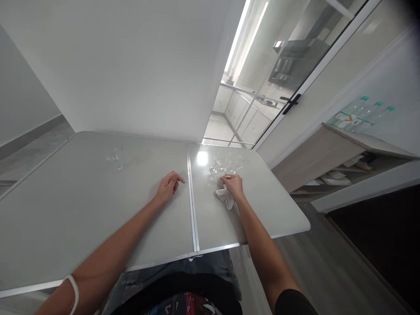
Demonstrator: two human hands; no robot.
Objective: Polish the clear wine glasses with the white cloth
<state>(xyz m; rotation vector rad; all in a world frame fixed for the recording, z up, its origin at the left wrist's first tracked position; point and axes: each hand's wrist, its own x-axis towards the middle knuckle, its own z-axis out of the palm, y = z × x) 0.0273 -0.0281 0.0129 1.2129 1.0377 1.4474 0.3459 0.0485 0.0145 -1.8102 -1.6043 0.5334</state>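
Note:
My right hand (234, 183) is closed in a pinch. A crumpled whitish cloth (225, 197) hangs from beneath its fingers onto the table. Just beyond those fingertips stand a few clear stemmed glasses (214, 169), close together; whether the fingers also touch the foot of one I cannot tell. My left hand (169, 186) rests by the table's metal seam with nothing in it, index finger stretched out and the others loosely bent. Farther left, another clear glass (118, 166) stands on the pale glossy table (98, 210), its outline faint.
A white wall (131, 70) borders the table's far edge. To the right is a glass door with a black handle (291, 104). A wooden shelf unit (315, 162) carries clear bottles with green caps (356, 116). A metal seam (192, 197) crosses the tabletop.

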